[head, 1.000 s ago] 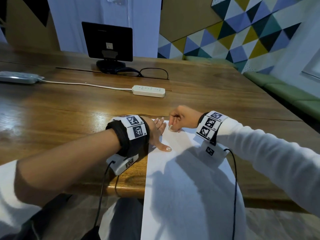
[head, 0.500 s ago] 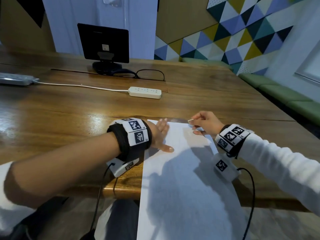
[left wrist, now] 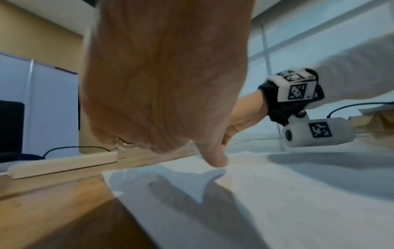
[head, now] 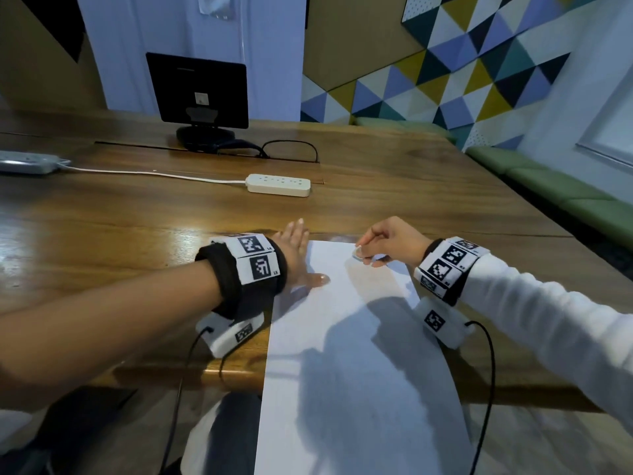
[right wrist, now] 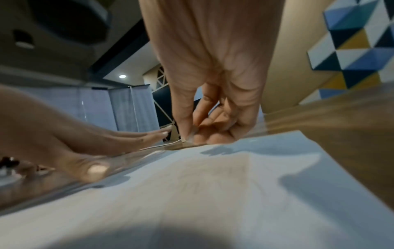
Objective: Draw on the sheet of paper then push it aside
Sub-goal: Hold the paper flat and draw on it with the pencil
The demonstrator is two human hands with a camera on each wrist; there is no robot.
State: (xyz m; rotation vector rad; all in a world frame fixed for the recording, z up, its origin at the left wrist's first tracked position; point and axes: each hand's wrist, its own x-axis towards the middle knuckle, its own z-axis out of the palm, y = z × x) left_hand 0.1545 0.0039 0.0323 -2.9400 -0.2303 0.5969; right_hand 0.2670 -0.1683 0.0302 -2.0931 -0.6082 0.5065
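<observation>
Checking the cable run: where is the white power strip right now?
In the head view, the white power strip lies on the wooden table, beyond both hands, in front of the black monitor.

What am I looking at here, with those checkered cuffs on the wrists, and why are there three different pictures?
No machine here: a person works with bare hands. The cuffs hold small cameras. One picture comes from a head camera looking down; the other two look along each hand from the wrist.

On the wooden table lies a white sheet of paper, its near end hanging over the edge. The left hand lies flat with straight fingers, thumb pressing the paper's left edge. The right hand has curled fingers at the paper's far edge, seemingly pinching something small and pale; I cannot tell what. Farther back are a white power strip and a dark screen.
</observation>
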